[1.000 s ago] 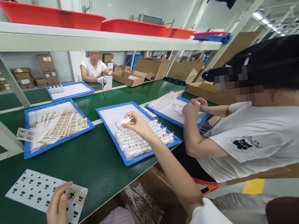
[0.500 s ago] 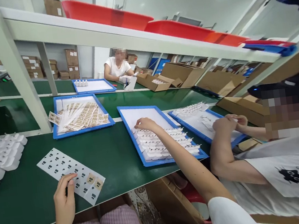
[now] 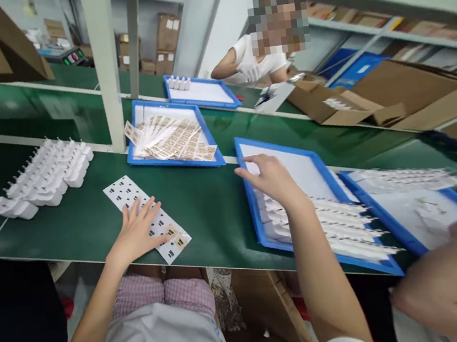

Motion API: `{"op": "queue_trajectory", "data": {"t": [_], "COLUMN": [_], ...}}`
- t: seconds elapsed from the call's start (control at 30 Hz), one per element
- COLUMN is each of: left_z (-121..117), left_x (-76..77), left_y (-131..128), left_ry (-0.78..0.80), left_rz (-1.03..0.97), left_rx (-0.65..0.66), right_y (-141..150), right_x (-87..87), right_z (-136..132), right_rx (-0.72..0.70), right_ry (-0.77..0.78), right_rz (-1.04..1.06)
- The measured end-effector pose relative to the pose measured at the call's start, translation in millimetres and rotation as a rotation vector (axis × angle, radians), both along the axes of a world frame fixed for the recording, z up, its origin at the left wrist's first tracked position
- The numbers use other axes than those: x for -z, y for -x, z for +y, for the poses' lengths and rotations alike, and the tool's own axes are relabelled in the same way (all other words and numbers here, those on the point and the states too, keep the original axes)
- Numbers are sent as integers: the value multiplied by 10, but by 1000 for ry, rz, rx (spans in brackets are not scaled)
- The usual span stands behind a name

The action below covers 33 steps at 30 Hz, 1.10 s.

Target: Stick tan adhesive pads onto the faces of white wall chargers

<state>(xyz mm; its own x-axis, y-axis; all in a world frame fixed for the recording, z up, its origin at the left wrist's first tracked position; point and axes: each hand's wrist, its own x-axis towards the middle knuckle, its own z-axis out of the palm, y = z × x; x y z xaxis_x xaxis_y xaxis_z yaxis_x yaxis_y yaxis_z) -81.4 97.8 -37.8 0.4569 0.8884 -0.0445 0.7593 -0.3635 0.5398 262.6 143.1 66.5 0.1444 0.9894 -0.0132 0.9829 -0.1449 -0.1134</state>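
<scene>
My left hand (image 3: 138, 232) lies with spread fingers across a sheet of small dark stickers (image 3: 125, 190) on the green table. Two tan patches show at the sheet's near right end. My right hand (image 3: 272, 181) is over the left side of a blue-rimmed tray (image 3: 277, 140), thumb and forefinger apart, nothing seen between them. Below and right of it, rows of white plastic parts (image 3: 335, 227) with thin tips fill the tray's near half. My forearm hides some of those parts.
More white parts (image 3: 51, 173) stand in rows at the left. Another blue tray (image 3: 200, 113) holds a pile of tan-and-white sticker sheets (image 3: 170, 139). A co-worker's blurred arm (image 3: 453, 276) is close at the right, beside a third tray (image 3: 403, 233). A shelf post (image 3: 105, 69) rises behind.
My left hand has spread its fingers and reached further over the sticker sheet. My right hand's fingers have parted above the tray. The view has turned down and left.
</scene>
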Motion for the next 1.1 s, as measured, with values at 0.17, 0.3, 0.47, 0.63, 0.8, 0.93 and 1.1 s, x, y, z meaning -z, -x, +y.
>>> {"op": "queue_trajectory", "data": {"t": [0.17,0.3,0.47,0.63,0.8,0.93,1.1], "left_z": [-68,-97,-124,-134,-132,-116,-68], "left_x": [66,71,82,97,66,21,-34], "left_y": [-9,14,12,23,35,32,56], "left_ry": [14,-17,-41,-80,-47,-20,36], "left_rz": [19,11,34,31,54,81,126], "left_rx": [101,107,111,112,124,147,212], "right_y": [942,1259,1242,1227,1190,1188,1139], "right_x": [534,927,1008,931,909,898,833], "right_z": [-492,-636,-631,-619,-591,-608,-779], "right_rx": [-754,-727,-703,-753,-803,-846,-973], "right_ry": [1,15,-41,-60,-70,-115,-275], "right_rz": [559,645,650,557,503,478,200]}}
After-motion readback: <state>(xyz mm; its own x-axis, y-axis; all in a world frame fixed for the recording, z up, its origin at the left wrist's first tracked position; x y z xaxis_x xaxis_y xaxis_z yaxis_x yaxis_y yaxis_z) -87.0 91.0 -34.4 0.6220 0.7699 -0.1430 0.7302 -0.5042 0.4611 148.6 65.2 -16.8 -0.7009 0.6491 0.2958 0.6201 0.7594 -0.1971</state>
